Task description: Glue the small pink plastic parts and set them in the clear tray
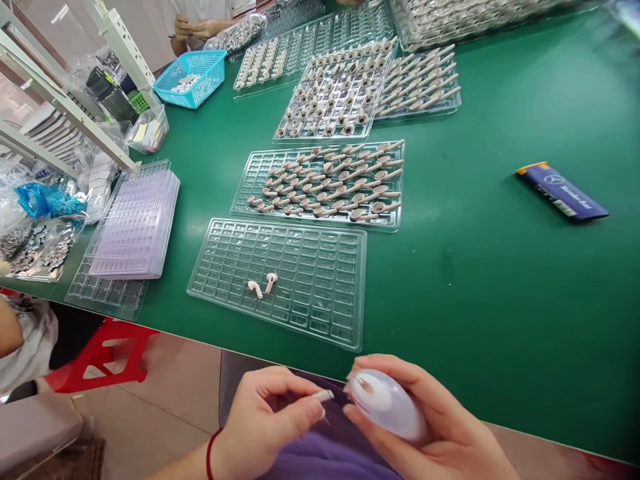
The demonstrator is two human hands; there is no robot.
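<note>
My left hand pinches a small pale earbud piece between thumb and fingers, just below the table's near edge. My right hand wraps round a smooth white rounded case, held close to the earbud piece. Straight ahead on the green table lies a clear plastic tray with two pink earbuds in it. Behind it sits a second clear tray holding several pink earbud parts.
More trays of parts fill the far middle of the table. A stack of purple trays lies at left, a blue basket behind it. A dark blue packet rests at right. Another person's hands show at the far side. A red stool stands below left.
</note>
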